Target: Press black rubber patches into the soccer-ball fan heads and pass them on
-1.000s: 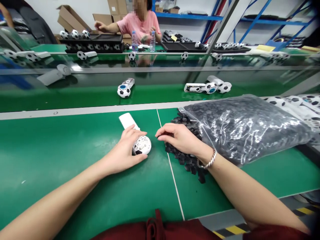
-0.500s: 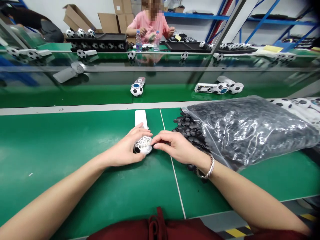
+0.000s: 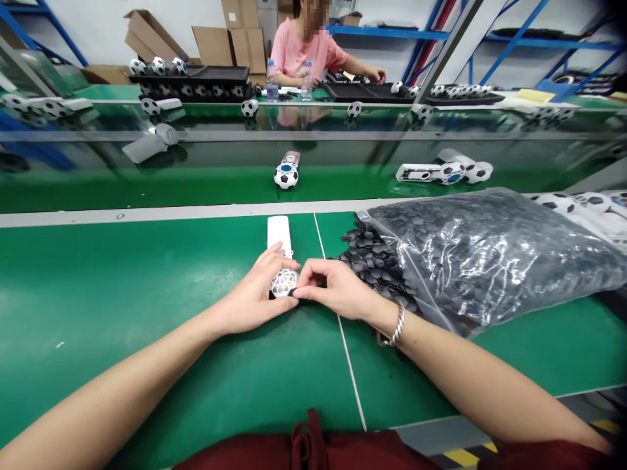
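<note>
The left hand kept its grip closed round the white lattice-ball fan near the green counter's far edge. The right hand, off the black plastic pieces, now pinched one against the ball.

One head-worn view looks forward and down at the green surface, close above the left hand and right hand; the conveyor belt lies beyond, toward 12 o'clock.
</note>
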`<state>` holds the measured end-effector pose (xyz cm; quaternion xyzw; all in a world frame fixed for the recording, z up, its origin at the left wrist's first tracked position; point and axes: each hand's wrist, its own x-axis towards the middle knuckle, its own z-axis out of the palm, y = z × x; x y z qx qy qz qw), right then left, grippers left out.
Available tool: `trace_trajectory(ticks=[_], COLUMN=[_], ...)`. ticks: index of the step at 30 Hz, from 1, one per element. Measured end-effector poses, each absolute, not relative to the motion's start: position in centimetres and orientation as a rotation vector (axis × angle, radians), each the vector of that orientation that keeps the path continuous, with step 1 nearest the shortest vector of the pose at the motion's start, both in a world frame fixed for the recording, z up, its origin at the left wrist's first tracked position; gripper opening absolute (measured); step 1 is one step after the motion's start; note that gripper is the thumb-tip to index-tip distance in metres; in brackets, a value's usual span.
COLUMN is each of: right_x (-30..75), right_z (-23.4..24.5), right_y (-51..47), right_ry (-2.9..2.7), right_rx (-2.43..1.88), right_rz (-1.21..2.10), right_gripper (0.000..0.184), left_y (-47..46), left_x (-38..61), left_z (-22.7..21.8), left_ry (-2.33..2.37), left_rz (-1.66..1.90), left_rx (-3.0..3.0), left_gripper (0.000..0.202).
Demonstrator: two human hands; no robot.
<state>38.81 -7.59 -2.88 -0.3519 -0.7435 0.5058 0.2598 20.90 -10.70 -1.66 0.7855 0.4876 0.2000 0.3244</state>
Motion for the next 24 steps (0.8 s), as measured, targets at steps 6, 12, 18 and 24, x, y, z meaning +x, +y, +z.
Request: trace_trajectory(ticks=[6, 12, 18, 24], right_x=[39.4, 43.6, 44.4, 44.4], right_z=[-2.7, -2.5, -4.1, -4.4], right_y=[-5.9, -1.1, 0.2, 0.8], right_ry=[-2.052, -2.241, -2.293, -2.29], right_rx=[-0.995, -1.696, -1.664, -1.577], right_rz=[1.432, 0.231, 0.209, 0.292], right_gripper=[0.021, 0.013, 0.008, 0.007], left_y=[-10.8, -10.6, -10.3, -10.6], left_x=[21.1, 20.8, 20.5, 20.4], left_z=[-1.4, -1.3, -1.2, -1.4], left_ry=[1.291, 1.321, 1.168, 1.273], left_rz=[0.531, 0.471, 0.511, 0.548], left_rx=[2.104, 2.047, 2.054, 1.975], left_gripper=[0.034, 0.04, 0.046, 0.052])
